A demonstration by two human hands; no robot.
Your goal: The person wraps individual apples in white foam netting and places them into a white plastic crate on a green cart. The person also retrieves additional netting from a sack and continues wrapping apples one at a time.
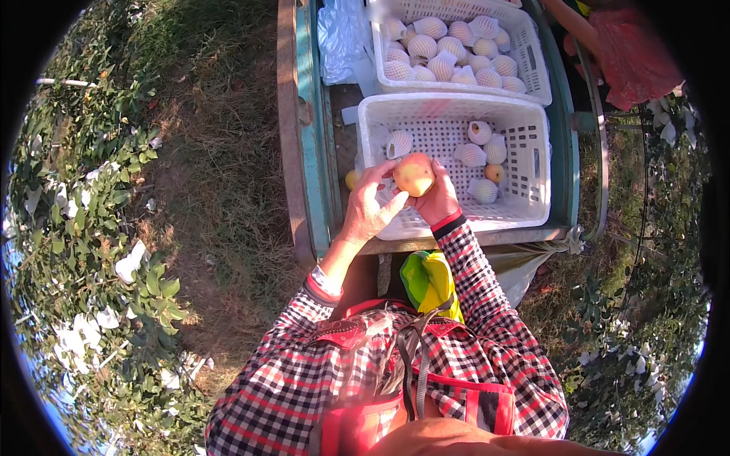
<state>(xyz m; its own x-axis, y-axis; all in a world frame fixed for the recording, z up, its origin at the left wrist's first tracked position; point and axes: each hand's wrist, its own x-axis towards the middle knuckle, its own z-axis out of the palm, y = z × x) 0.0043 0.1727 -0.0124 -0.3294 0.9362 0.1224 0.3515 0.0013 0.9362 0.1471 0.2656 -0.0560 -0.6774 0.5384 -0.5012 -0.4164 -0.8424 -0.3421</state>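
Note:
My left hand [370,209] and my right hand [439,199] are closed around a yellow-red apple [414,175], one from each side. They hold it over the near left part of a white perforated plastic crate [456,108]. Inside that crate lie several fruits in white foam nets, among them a netted fruit [398,144] just beyond my left hand. A bare yellowish fruit [494,172] sits among the netted ones to the right of my hands. Another yellow fruit [352,179] shows outside the crate's left wall.
A second white crate [538,72], filled with foam-netted fruit, stands behind the first. Both rest in a blue-green cart [563,152] with a metal rail [603,163]. Clear plastic bags [344,42] lie at its far left. Another person's arm [572,24] reaches in at top right. Leafy trees flank the cart.

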